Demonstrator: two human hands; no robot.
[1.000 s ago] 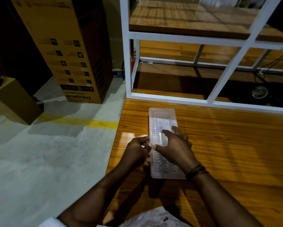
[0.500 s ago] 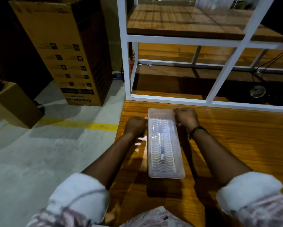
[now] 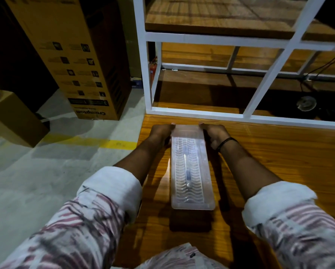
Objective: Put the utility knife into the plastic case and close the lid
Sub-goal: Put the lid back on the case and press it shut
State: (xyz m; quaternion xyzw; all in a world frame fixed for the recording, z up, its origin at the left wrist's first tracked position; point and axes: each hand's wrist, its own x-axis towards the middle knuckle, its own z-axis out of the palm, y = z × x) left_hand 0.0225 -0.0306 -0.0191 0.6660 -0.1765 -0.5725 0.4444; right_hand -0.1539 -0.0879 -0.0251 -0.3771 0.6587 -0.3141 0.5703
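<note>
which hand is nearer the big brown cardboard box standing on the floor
Left. The left hand grips the clear plastic case's far left corner, on the cardboard box side; the right hand grips the opposite corner.

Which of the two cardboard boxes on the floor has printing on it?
The tall cardboard box beside the white shelf frame; the low box at far left looks plain.

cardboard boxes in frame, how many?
2. A tall printed cardboard box stands on the floor left of the white shelf frame; a smaller plain cardboard box sits at the far left edge. More may be hidden in the dark beyond.
</note>
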